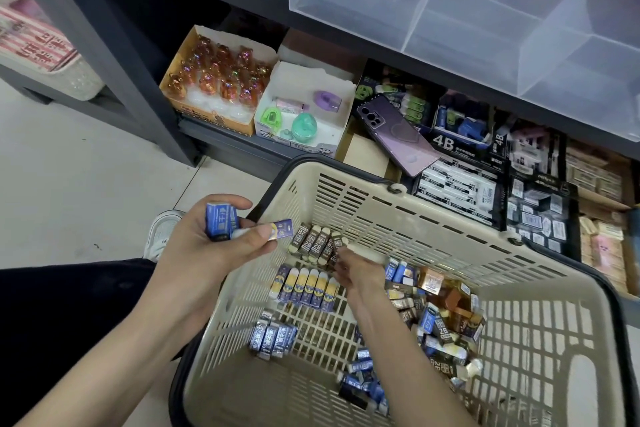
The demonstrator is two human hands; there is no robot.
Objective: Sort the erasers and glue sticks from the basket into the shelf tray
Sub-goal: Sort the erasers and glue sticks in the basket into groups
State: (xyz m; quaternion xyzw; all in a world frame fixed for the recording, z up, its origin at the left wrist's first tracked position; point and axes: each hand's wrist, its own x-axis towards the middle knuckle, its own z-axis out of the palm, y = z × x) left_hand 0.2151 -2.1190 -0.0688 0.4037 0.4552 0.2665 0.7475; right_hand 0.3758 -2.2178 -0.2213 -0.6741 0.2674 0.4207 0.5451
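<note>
My left hand point(209, 248) clutches blue erasers point(220, 222) over the basket point(450, 215) rim; my right hand point(353, 270) meets brown erasers point(311, 243) on the basket floor, though I cannot tell its grip.

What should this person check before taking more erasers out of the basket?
1. Left hand grip on the blue eraser: ok, fingers curl round it.
2. Right hand grip on the brown erasers: cannot tell, fingertips hidden.
3. Tray has room: ok, compartments in view look empty.
4. Remaining stock grouped: not ok, a mixed heap lies in the right side of the basket.
5. Phone out of the way: ok, it lies beyond the basket.
</note>
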